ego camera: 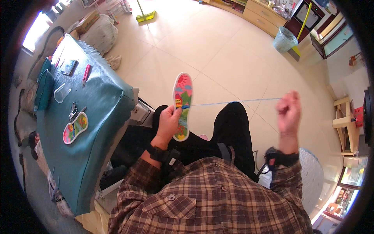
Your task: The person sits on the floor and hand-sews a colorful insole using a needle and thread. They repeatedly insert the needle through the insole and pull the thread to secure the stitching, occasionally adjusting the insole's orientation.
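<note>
My left hand (169,122) grips an embroidered shoe insole (183,87) by its left edge, upright over my lap, its picture of a red sun, house and greenery facing me. A blue thread (233,102) runs taut from the insole to my right hand (288,109), which is raised far to the right with its fingers closed. Whether a needle is in that hand cannot be seen. A second embroidered insole (76,128) lies on the teal-covered table (96,117) at my left, touching or close to dark-handled scissors (73,112).
On the table are red-handled thread snips (86,74), a clear plastic cup (62,93), a dark flat object (69,68) and a teal fabric container (44,89). A waste basket (285,39) and green broom (145,17) stand on the tiled floor. A quilted round thing (311,175) is beside my right arm.
</note>
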The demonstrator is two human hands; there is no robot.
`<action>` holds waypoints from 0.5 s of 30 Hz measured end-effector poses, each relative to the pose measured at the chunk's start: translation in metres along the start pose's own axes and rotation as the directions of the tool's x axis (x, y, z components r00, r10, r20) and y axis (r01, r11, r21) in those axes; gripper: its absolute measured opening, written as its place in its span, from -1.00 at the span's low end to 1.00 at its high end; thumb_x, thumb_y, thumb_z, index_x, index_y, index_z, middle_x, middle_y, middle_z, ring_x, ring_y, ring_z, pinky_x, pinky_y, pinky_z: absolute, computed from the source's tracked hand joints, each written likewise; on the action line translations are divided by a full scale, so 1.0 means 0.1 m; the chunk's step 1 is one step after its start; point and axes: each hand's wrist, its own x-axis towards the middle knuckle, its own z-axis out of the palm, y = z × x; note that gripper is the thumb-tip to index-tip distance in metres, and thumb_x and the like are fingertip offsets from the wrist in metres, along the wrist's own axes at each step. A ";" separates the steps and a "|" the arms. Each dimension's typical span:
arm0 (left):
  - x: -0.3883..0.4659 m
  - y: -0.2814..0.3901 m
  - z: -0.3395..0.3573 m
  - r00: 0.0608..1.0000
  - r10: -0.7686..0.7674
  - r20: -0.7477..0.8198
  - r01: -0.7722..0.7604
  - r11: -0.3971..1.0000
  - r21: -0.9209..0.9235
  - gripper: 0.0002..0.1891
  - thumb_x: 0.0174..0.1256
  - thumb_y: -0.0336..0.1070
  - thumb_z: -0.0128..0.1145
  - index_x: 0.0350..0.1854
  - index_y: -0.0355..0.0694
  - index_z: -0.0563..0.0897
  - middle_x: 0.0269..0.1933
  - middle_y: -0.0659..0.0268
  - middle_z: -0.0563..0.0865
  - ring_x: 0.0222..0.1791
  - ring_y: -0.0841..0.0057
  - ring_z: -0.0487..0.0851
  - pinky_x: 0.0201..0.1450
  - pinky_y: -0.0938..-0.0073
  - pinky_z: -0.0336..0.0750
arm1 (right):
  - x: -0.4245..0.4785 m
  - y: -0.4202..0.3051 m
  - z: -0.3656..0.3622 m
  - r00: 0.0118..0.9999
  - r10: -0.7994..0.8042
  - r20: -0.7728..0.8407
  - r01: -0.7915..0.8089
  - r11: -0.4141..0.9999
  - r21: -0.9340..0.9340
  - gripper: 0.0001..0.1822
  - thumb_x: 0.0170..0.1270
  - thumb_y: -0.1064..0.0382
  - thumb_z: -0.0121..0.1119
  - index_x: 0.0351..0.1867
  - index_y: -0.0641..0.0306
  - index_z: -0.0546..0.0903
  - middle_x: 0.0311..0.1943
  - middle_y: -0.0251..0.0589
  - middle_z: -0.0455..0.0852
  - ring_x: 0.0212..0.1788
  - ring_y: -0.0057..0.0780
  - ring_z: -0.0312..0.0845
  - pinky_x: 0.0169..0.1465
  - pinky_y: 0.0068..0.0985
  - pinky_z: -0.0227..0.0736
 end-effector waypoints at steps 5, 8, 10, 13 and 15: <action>0.10 -0.05 -0.37 0.991 -0.096 -0.092 0.102 0.993 0.059 -0.83 0.26 -0.39 -0.04 -0.26 -0.37 0.57 -0.39 0.36 0.64 -0.42 0.72 0.55 -0.38 0.63 0.44 | 0.39 -0.48 -1.87 0.919 -0.206 -0.337 0.267 0.952 0.146 -0.87 0.25 0.37 0.00 -0.46 0.13 0.35 -0.64 -0.45 0.29 -0.60 -0.70 0.14 -0.55 -0.70 0.13; -0.02 0.08 -0.08 0.998 -0.062 0.006 0.062 0.993 -0.098 -0.83 0.27 -0.39 -0.05 -0.25 -0.38 0.56 -0.35 0.37 0.64 -0.42 0.74 0.55 -0.35 0.66 0.44 | 0.33 -0.15 -1.85 0.886 -0.217 -0.409 0.237 0.972 -0.003 -0.94 0.25 0.37 0.00 -0.38 0.15 0.38 -0.60 -0.43 0.35 -0.56 -0.68 0.22 -0.51 -0.71 0.19; -0.09 0.14 0.05 0.991 -0.122 0.054 0.130 0.971 -0.199 -0.82 0.29 -0.37 -0.04 -0.23 -0.38 0.55 -0.33 0.36 0.64 -0.41 0.72 0.56 -0.33 0.66 0.46 | 0.17 0.04 -1.22 0.936 -0.077 -0.345 0.041 0.993 -0.109 -0.95 0.27 0.31 0.01 -0.28 0.14 0.41 -0.54 -0.43 0.41 -0.51 -0.70 0.28 -0.47 -0.70 0.25; -0.18 0.35 0.24 0.968 -0.196 0.156 0.234 0.930 -0.284 -0.80 0.31 -0.34 -0.04 -0.20 -0.38 0.55 -0.31 0.34 0.64 -0.40 0.69 0.59 -0.31 0.65 0.50 | -0.13 0.42 -0.46 0.999 0.043 -0.003 -0.042 0.963 -0.265 -0.88 0.26 0.22 0.06 -0.22 0.12 0.43 -0.48 -0.48 0.45 -0.45 -0.75 0.31 -0.43 -0.75 0.26; -0.25 0.44 0.29 0.958 -0.203 0.204 0.262 0.906 -0.333 -0.79 0.31 -0.33 -0.04 -0.19 -0.38 0.55 -0.30 0.33 0.65 -0.40 0.68 0.60 -0.32 0.65 0.51 | -0.28 0.52 0.02 0.950 0.215 0.226 -0.096 0.891 -0.445 -0.92 0.26 0.25 0.05 -0.30 0.16 0.50 -0.48 -0.51 0.47 -0.49 -0.76 0.32 -0.42 -0.74 0.29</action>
